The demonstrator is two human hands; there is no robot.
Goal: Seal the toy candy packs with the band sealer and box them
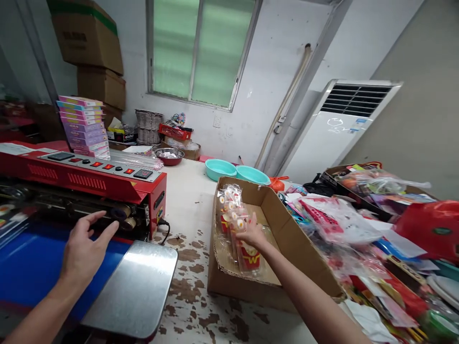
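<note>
My left hand hovers over the blue conveyor belt of a red machine, its thumb and fingers apart with nothing between them. Inside an open cardboard box, my right hand reaches onto clear plastic packets. Its thumb and a finger are spread; the remaining fingers are partly hidden. Just below it lies a clear packet with a red and yellow design. More packets with white and yellow egg-like shapes overlap along the box's left side.
A metal plate extends from the belt beside the box. Two turquoise basins stand behind the box. Piled bags and papers crowd the right side. A stack of small boxes rises behind the machine, and a cable hangs by its end.
</note>
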